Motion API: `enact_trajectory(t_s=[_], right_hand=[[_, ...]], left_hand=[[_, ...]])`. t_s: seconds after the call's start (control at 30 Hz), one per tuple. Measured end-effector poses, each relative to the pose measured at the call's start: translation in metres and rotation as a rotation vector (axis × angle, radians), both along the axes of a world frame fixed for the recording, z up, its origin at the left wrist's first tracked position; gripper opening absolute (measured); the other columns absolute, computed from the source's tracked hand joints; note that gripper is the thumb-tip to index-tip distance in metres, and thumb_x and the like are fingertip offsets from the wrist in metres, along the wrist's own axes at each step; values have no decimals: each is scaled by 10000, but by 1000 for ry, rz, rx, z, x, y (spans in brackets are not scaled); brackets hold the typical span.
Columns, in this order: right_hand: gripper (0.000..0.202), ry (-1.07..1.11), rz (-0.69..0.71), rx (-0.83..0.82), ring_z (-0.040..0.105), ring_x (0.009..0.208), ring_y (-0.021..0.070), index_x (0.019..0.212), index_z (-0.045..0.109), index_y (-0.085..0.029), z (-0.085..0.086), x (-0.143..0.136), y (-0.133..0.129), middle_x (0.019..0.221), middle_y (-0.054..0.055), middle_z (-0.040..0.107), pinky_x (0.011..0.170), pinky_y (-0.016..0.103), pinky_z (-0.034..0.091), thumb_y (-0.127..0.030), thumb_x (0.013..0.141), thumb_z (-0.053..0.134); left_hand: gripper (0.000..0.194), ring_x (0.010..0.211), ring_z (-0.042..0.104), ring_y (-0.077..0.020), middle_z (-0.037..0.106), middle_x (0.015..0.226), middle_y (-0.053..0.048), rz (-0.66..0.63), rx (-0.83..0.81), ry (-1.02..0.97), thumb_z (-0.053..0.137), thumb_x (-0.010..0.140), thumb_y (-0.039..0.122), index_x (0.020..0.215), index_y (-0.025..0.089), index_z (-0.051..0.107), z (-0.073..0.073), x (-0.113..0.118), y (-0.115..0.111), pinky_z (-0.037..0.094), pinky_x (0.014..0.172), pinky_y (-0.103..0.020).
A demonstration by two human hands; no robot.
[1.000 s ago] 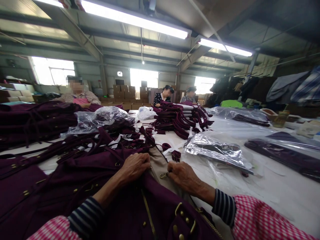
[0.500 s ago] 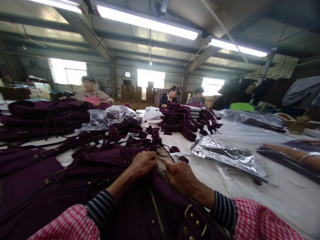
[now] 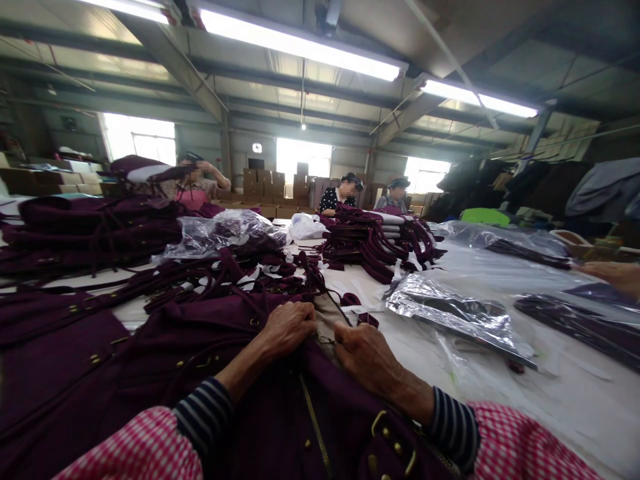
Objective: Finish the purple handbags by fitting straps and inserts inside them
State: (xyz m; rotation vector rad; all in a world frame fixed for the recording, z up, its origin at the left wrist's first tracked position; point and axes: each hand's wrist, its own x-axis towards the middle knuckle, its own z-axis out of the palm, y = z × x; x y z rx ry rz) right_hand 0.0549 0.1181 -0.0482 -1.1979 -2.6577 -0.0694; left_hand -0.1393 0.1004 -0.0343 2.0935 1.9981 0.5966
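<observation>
A dark purple jacket (image 3: 260, 413) with brass zips and snaps lies spread out right before me. My left hand (image 3: 293, 328) is closed, its fingers pinching the jacket's edge at the beige lining (image 3: 326, 313). Just to its right, my right hand (image 3: 367, 353) is closed on the opposite edge of the same opening. Between the two hands a small metal fitting (image 3: 325, 340) shows against the lining; I cannot make out its kind. The fingertips of both hands are partly hidden by the cloth.
Folded purple garments (image 3: 90, 230) are piled at left, another stack (image 3: 380, 240) beyond my hands. Tangled purple straps (image 3: 225, 280) and clear plastic (image 3: 225, 230) lie between. Silvery plastic packages (image 3: 450, 307) lie at right near a co-worker's hand (image 3: 613, 275). Several co-workers (image 3: 340, 195) are opposite.
My hands hold nearly the same place on the jacket. The co-worker at far left has raised a purple piece. The hand at right has drawn back from its plastic-wrapped package.
</observation>
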Motion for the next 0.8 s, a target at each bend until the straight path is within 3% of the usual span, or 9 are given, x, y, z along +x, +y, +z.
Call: enact_trajectory(t_s=[0.8], right_hand=[[145, 17, 13, -11, 688, 770, 203, 937, 647, -177, -2, -2, 1, 805, 79, 731, 623, 293, 277, -185, 863, 523]], left_hand=[[120, 735, 604, -186, 651, 729, 2, -11, -2, -7, 519, 760, 261, 756, 236, 636, -4, -1, 2, 292, 644, -290]])
